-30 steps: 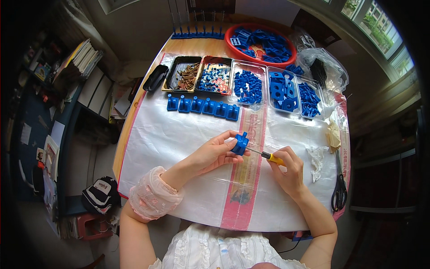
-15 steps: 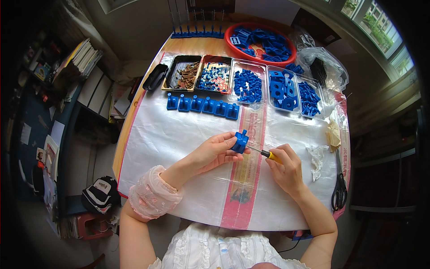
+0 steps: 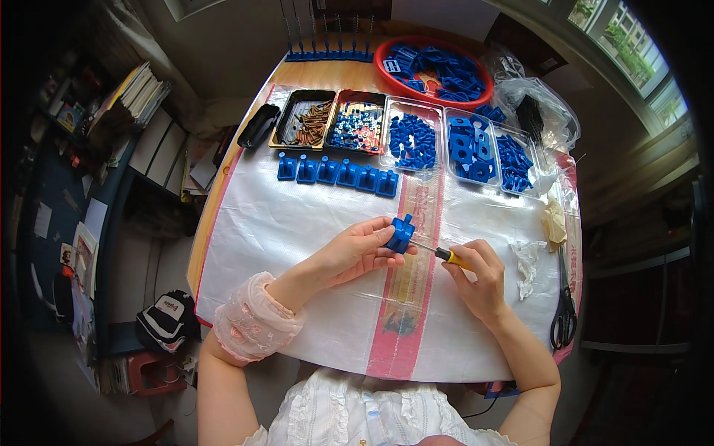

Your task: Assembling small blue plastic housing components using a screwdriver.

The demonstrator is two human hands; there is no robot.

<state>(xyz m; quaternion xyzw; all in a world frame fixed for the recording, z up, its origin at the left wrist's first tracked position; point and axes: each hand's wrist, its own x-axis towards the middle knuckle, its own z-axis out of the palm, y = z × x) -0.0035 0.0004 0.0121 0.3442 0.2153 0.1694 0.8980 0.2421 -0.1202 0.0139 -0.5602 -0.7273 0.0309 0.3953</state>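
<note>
Over the middle of the table, my left hand (image 3: 364, 251) is closed on a blue plastic part (image 3: 401, 233), a small blocky piece with a peg sticking up. My right hand (image 3: 480, 276) grips the yellow and black handle of a screwdriver (image 3: 451, 256). Its metal shaft points left and its tip meets the right side of the blue part; the tip itself is hidden. Beyond my left hand stands a row of several similar blue parts (image 3: 346, 173).
Behind the row are trays of brass-coloured screws (image 3: 313, 125), nuts (image 3: 357, 128) and blue pieces (image 3: 413, 141). A red basin (image 3: 487, 93) of blue parts stands farther back. Black scissors (image 3: 563, 327) and crumpled white material (image 3: 526, 269) lie at right.
Almost nothing differs. My hands, the blue part and the screwdriver keep nearly the same place, with only a slight shift of the right hand.
</note>
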